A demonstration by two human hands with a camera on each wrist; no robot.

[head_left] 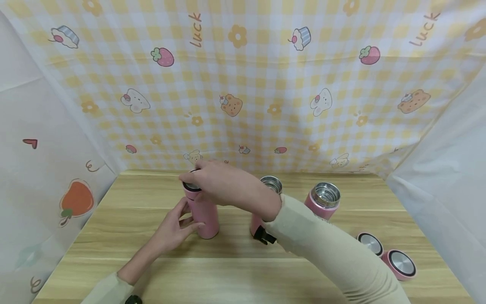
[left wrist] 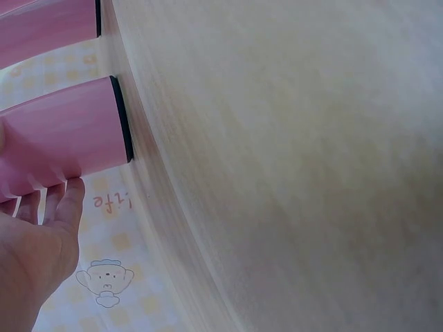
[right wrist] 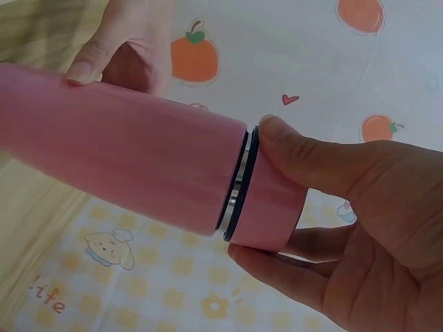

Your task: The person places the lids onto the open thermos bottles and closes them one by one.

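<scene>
A pink thermos bottle (head_left: 205, 217) stands on the left part of the wooden table. My left hand (head_left: 171, 231) holds its body low down, thumb on the near side and fingers round the left side. From above, my right hand (head_left: 228, 182) grips the pink lid (right wrist: 271, 200) between thumb and fingers. In the right wrist view, a strip of bare steel neck (right wrist: 237, 181) shows between the lid's black ring and the body. Two more pink thermos bottles stand lidless to the right: a middle bottle (head_left: 255, 221), partly hidden by my right arm, and a right bottle (head_left: 320, 207).
Two pink lids (head_left: 370, 244) with silver tops lie side by side at the table's right. A yellow checked cloth (head_left: 258, 131) hangs behind the wooden table (head_left: 212, 278). White cloth (head_left: 41, 109) hangs at both sides.
</scene>
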